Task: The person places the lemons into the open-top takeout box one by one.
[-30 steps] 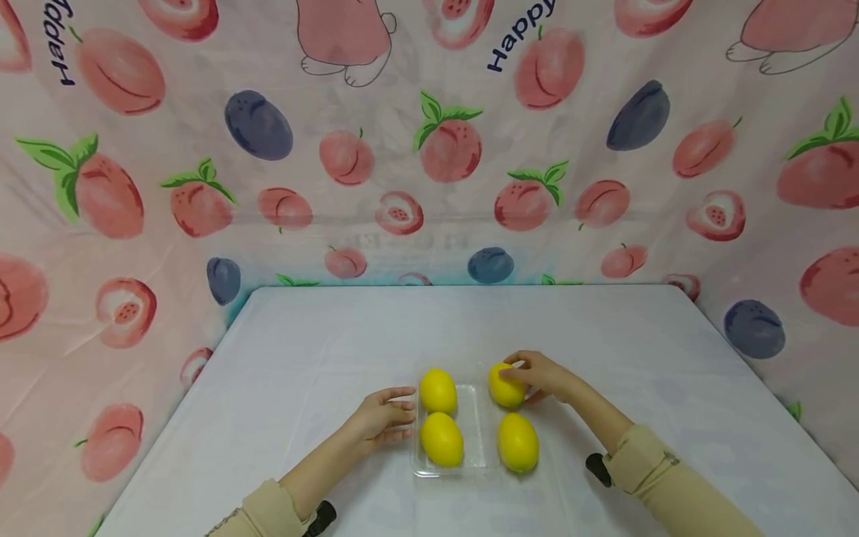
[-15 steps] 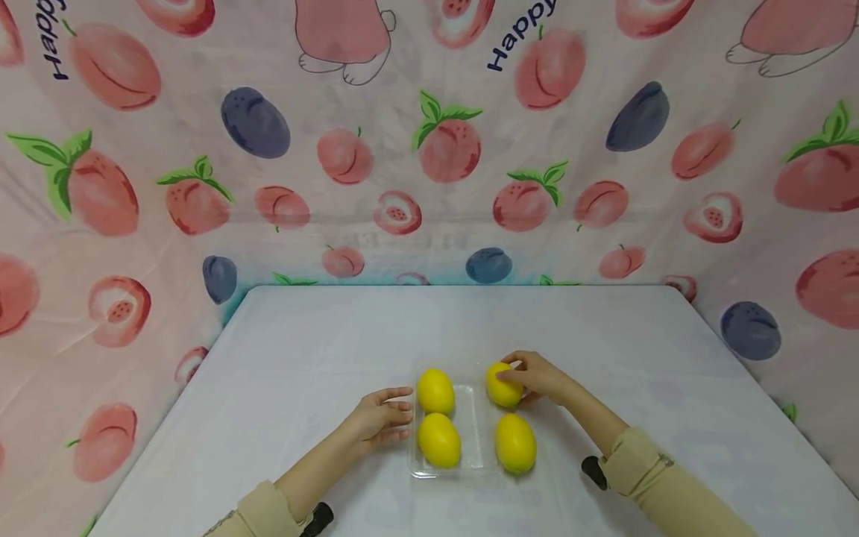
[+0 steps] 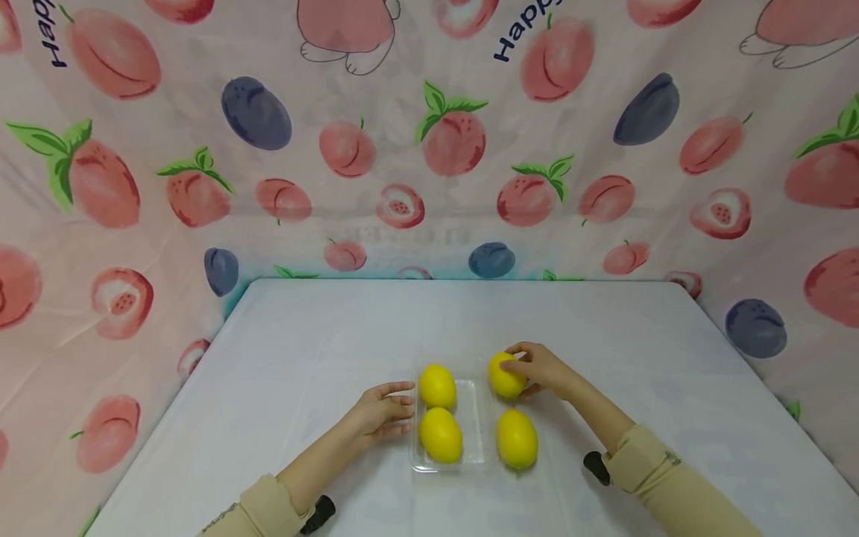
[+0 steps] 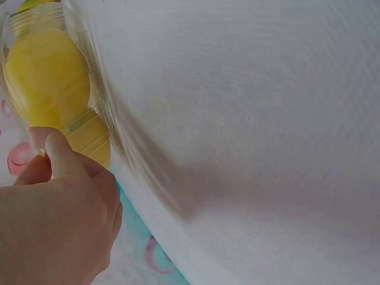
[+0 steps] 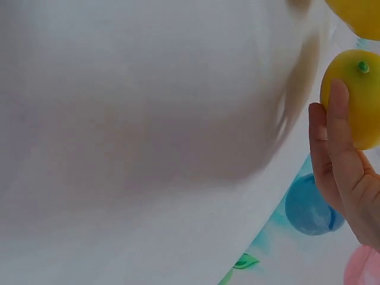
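A clear plastic container (image 3: 473, 425) stands on the white table, with two yellow lemons, a rear one (image 3: 438, 386) and a front one (image 3: 441, 435), along its left side. My left hand (image 3: 379, 414) is at its left wall, fingers loosely extended and touching the plastic; the left wrist view shows the thumb against that wall. At the container's back right, my right hand (image 3: 542, 371) grips a third lemon (image 3: 505, 379) between thumb and fingers. Its green tip faces up in the right wrist view. Another lemon (image 3: 517, 438) lies just right of the container, in front of the held one.
The white table (image 3: 322, 335) extends around the container on all sides. Behind and beside it hangs a pink cloth (image 3: 403, 149) printed with peaches. Dark cylindrical wrist devices show under both sleeves, one by the left cuff (image 3: 318, 514) and one by the right cuff (image 3: 596, 468).
The head view has shifted slightly. Both hands, the container and the lemons keep nearly the same places relative to one another.
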Demonstrator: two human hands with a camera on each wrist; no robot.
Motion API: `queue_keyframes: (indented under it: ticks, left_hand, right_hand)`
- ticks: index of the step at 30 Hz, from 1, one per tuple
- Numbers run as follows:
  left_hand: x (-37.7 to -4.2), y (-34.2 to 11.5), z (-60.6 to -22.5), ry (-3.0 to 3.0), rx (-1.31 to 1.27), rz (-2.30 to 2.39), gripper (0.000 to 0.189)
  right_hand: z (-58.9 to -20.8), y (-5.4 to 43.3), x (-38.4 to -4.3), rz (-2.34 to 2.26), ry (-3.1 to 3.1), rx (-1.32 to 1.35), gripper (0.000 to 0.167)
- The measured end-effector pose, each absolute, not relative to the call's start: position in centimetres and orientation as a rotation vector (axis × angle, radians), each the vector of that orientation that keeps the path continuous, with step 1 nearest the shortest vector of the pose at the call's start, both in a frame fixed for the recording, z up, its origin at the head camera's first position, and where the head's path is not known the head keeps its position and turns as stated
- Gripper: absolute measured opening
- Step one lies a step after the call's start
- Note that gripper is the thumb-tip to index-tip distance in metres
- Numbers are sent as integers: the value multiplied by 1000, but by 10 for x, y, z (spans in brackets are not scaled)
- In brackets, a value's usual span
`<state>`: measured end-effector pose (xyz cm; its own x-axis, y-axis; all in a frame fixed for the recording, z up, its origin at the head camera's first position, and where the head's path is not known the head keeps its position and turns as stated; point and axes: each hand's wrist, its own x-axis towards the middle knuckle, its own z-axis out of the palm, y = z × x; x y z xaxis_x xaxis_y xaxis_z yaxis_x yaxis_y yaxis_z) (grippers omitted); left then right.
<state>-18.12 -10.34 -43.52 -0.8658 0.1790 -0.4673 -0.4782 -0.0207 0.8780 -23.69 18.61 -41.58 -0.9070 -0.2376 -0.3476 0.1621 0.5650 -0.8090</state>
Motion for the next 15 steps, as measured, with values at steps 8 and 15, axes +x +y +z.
queue_keyframes:
  ticks: [8,15]
  left_hand:
    - [-182,-104,-435,1809,-307,1934,44]
    - [-183,-102,-437,1820,-307,1935,44]
  right_hand:
    - [-413,188,-236,-1294,2406,-28,48]
    - [-405,189,-233,-1312,2426,-44,48]
